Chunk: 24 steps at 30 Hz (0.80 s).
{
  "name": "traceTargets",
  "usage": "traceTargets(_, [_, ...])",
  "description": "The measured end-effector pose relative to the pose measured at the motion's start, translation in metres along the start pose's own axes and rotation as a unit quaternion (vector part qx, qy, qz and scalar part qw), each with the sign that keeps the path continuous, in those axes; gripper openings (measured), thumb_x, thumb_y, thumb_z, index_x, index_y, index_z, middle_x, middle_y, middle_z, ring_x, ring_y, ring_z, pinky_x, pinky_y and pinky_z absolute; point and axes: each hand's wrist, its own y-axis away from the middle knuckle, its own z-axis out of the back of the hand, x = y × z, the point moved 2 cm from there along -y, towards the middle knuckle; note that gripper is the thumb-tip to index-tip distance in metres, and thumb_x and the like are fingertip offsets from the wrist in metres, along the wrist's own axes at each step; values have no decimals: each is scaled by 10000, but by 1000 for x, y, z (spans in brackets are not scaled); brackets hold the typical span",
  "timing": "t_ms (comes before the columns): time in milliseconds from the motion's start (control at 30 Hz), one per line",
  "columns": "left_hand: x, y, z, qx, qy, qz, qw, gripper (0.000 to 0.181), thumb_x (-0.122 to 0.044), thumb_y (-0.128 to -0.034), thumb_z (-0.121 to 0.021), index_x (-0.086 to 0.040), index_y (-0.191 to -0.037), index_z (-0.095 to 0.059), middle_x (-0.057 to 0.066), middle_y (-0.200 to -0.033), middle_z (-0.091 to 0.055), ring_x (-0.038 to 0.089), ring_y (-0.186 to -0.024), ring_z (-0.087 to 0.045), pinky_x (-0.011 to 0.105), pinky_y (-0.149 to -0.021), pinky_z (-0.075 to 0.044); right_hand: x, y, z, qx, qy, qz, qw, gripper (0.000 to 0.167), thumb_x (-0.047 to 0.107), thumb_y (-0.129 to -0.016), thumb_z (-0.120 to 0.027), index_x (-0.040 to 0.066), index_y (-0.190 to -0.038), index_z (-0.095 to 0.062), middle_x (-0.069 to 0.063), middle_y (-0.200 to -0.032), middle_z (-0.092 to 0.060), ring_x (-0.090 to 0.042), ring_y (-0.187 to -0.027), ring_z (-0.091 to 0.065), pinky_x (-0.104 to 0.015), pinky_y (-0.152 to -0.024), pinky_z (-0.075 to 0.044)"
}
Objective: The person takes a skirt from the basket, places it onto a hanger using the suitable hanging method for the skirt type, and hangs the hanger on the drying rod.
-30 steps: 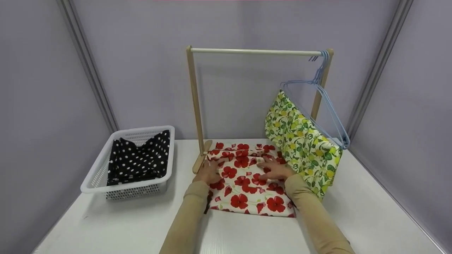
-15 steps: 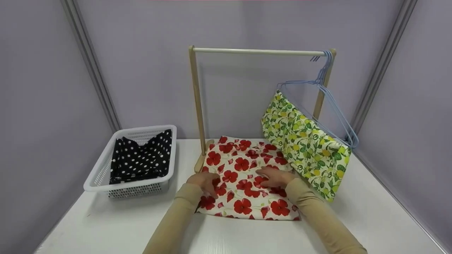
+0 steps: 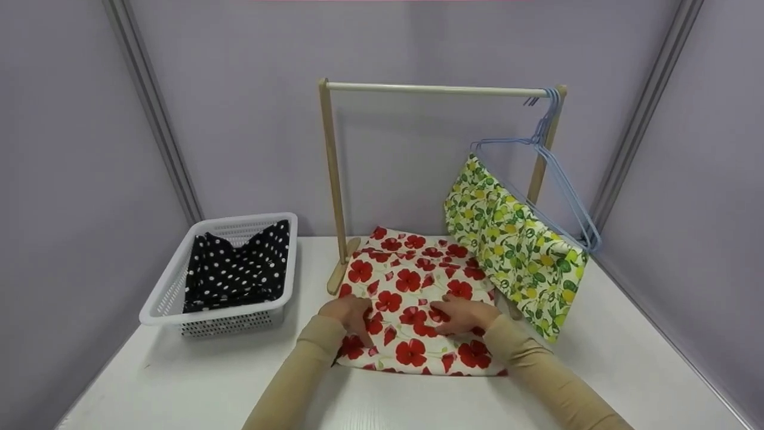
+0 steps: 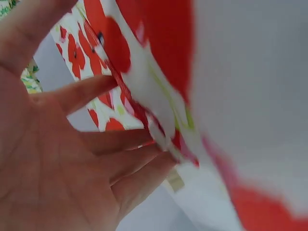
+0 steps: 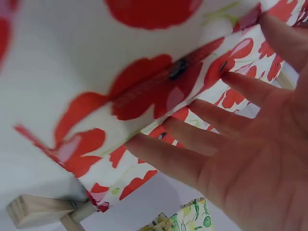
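Note:
A white cloth with red poppies [image 3: 412,298] lies on the table under the rack, its far part creased. My left hand [image 3: 349,313] rests on its left side, and my right hand [image 3: 467,314] rests on its right side. In the left wrist view, the fingers [image 4: 127,166] of that hand touch an edge of the fabric, fairly straight. The right wrist view has the other hand's fingers [image 5: 161,154] spread along a fold of the poppy cloth [image 5: 144,86]. Neither hand visibly pinches it.
A wooden rack with a white rail [image 3: 430,89] stands behind. Several blue hangers [image 3: 540,134] hang at its right end, with a lemon-print cloth [image 3: 513,239] on them. At left, a white basket [image 3: 154,316] holds a black polka-dot garment [image 3: 239,272].
Both hands have drawn back toward the near edge of the cloth. The poppy cloth has spread farther out to the left and toward the front, and its folds have shifted.

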Motion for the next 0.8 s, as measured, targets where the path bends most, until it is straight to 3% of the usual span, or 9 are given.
traceTargets(133, [-12,10,-8,-103,-160,-122,9997,686,-300,-702,-892,-164,-1296,-576,60,-1376,-520,303,-1249,-492,519,-1039,-439,-10,9,-4,-176,-9,351,9992,623,397,-955,-603,164,-1499,-409,-176,-1580,-303,-367,-1459,-285,-573,-1148,-289])
traceTargets(267, [-20,21,-16,11,334,143,9993,716,-192,-741,-862,-290,-1375,-544,35,-1405,-513,305,-1292,-452,573,-1036,-422,-20,16,-8,-273,12,722,9970,592,335,-966,-588,166,-1503,-405,-200,-1570,-307,-372,-1436,-326,-553,-1135,-324])
traceTargets(367, [-23,25,-20,108,400,301,9987,722,-176,-756,-842,-381,-1381,-544,16,-1458,-482,295,-1295,-433,594,-1032,-412,-23,19,-10,-277,-14,946,9951,586,284,-962,-588,145,-1501,-405,-230,-1560,-310,-392,-1416,-353,-554,-1118,-347])
traceTargets(500, [-32,22,-23,64,59,63,9999,513,-352,-762,-833,-253,-1228,-643,-4,-1227,-603,233,-1076,-517,516,-957,-466,-24,21,-10,-331,-82,1028,9941,575,261,-954,-589,132,-1489,-423,-239,-1544,-335,-403,-1401,-371,-559,-1114,-350])
traceTargets(600, [-41,20,-26,-4,35,-91,10000,504,-462,-731,-838,-182,-1100,-637,-4,-1045,-636,225,-961,-559,473,-892,-501,-24,23,-9,-349,-96,1098,9933,560,263,-962,-573,125,-1485,-429,-239,-1537,-349,-407,-1403,-366,-563,-1124,-335])
traceTargets(700, [-49,24,-33,-50,186,-63,9998,666,-465,-688,-868,-209,-1244,-605,13,-1195,-637,259,-1118,-568,527,-952,-489,-25,25,-8,-356,-181,1204,9919,540,262,-968,-567,113,-1473,-447,-222,-1521,-384,-405,-1397,-373,-566,-1125,-332])
traceTargets(800, [-55,30,-39,-113,191,-88,9997,814,-450,-671,-881,-309,-1392,-532,29,-1385,-551,294,-1272,-483,616,-998,-439,-26,27,-7,-439,-341,1332,9895,500,256,-964,-587,75,-1423,-503,-189,-1445,-489,-386,-1343,-447,-562,-1099,-367])
